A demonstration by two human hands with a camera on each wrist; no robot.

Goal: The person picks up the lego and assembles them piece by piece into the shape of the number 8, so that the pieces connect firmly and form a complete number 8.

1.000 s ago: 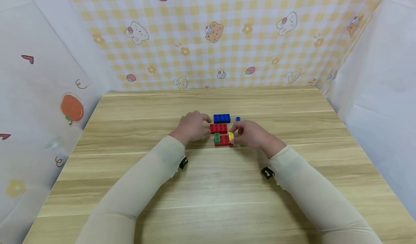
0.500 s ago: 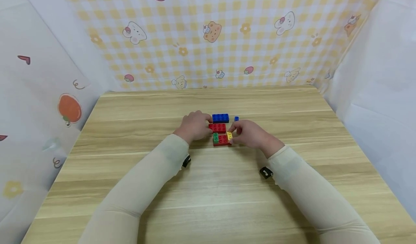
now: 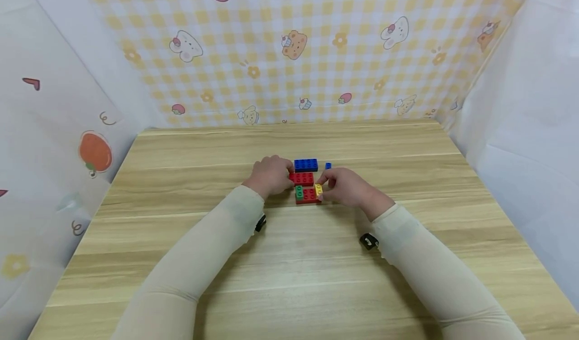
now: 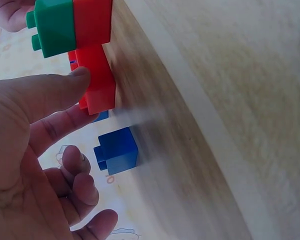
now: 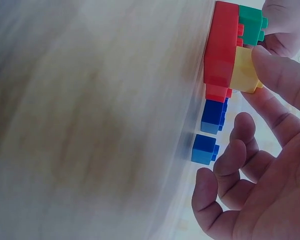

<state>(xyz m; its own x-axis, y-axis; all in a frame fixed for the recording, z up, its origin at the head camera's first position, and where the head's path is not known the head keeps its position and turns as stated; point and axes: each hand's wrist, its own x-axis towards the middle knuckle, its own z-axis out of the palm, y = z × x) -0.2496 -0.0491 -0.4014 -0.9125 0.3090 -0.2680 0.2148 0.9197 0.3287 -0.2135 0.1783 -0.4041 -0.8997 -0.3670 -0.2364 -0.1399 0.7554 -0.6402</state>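
Note:
My left hand (image 3: 271,175) pinches the left end of a red eight-stud brick (image 3: 303,179) between thumb and index finger; its other fingers curl loosely in the left wrist view. Directly in front lies another red brick (image 5: 221,45), with a green two-stud brick (image 3: 299,192) on its left end and a yellow two-stud brick (image 3: 318,190) on its right end. The thumb and index finger of my right hand (image 3: 348,186) grip the yellow brick. Part of that brick is hidden by the thumb in the right wrist view.
Behind the red bricks is a long blue brick (image 3: 306,165). A small blue brick (image 3: 328,166) stands to its right, just beyond my right hand. Another blue brick (image 4: 118,150) shows beyond my left fingers. A checked cloth (image 3: 253,38) hangs behind the wooden table (image 3: 289,279).
My left hand has moved slightly right, and its thumb and index finger have come onto the red brick's end. The right hand keeps its grip on the yellow brick. The head view has shifted a little.

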